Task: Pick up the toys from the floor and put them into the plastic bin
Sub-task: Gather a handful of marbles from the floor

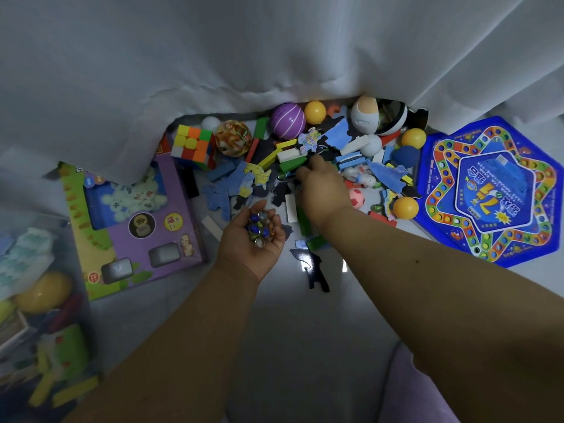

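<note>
My left hand [251, 239] is palm up and cupped, holding several glass marbles [259, 228]. My right hand [320, 187] reaches palm down into the toy pile, its fingertips among puzzle pieces and a green block [291, 163]; what they touch is hidden. The pile holds a colour cube [193, 146], a purple striped ball [287, 121], a patterned ball [233, 138], several orange balls [405, 206] and wooden blocks. The clear plastic bin [39, 300] stands at the left edge with toys inside.
A white curtain [244, 50] hangs over the back of the pile. A purple toy box [134, 227] lies to the left, a blue star game board [491, 190] to the right. Dark puzzle pieces [314, 267] lie on the grey floor between my arms.
</note>
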A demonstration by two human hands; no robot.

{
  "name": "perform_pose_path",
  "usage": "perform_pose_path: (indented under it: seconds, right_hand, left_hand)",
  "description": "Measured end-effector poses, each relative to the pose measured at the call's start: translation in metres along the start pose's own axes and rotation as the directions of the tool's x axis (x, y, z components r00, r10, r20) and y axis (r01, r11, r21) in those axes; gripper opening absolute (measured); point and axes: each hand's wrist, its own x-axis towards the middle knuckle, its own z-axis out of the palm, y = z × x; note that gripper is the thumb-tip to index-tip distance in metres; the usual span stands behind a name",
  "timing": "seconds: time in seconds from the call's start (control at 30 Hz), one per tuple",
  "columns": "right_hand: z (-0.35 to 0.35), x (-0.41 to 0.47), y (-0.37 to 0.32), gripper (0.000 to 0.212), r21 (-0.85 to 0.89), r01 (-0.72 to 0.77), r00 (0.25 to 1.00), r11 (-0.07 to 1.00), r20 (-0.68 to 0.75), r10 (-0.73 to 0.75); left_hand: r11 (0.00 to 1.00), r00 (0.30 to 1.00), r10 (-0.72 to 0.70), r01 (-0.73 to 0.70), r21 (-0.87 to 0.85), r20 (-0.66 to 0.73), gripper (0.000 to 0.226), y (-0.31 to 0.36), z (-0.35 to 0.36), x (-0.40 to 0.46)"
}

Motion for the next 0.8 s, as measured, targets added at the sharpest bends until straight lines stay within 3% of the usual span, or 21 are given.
perform_pose_path:
  seconds: [0.27,0.37,0.43,0.53,0.6,0.67,0.73,0.8]
  right_hand:
    - [0.002,0.0,0.001,0.031,-0.013,-0.029,0.997,0.999,0.077,0.03]
    - [-0.004,-0.005,-0.003,0.027,0.105,-0.012,0.999,0.994,-0.035,0.016]
    - [-0.01,-0.018,-0.012,0.023,0.3,0.064,0.985,0.952,-0.172,-0.012]
    - [-0.021,-0.041,-0.033,0.02,0.47,0.258,0.963,0.844,-0.195,-0.186]
    - [-0.024,-0.051,-0.042,0.023,0.471,0.367,0.929,0.802,-0.146,-0.339]
    - [-0.027,-0.056,-0.045,0.026,0.471,0.413,0.908,0.779,-0.144,-0.394]
    - [-0.03,-0.059,-0.04,0.029,0.507,0.404,0.915,0.761,-0.229,-0.333]
    - [-0.029,-0.062,-0.03,0.032,0.46,0.337,0.918,0.822,-0.353,-0.179]
  left_hand:
    - [1.0,1.0,0.007,-0.007,0.008,-0.005,0.036,0.004,0.002,-0.001]
    - [1.0,1.0,0.007,-0.007,-0.008,-0.009,0.038,0.006,0.004,-0.002]
    - [1.0,1.0,0.005,-0.005,-0.026,0.004,0.037,0.007,0.007,-0.003]
    - [0.995,0.995,-0.037,0.045,-0.09,0.094,0.039,0.008,0.012,-0.008]
    - [0.988,0.984,-0.055,0.079,-0.135,0.172,0.041,0.009,0.012,-0.011]
    - [0.989,0.979,-0.046,0.073,-0.127,0.199,0.041,0.011,0.011,-0.01]
    - [0.997,0.979,-0.034,0.048,-0.064,0.2,0.038,0.01,0.009,-0.008]
    - [0.997,0.975,-0.061,0.068,-0.027,0.215,0.027,0.006,0.01,-0.009]
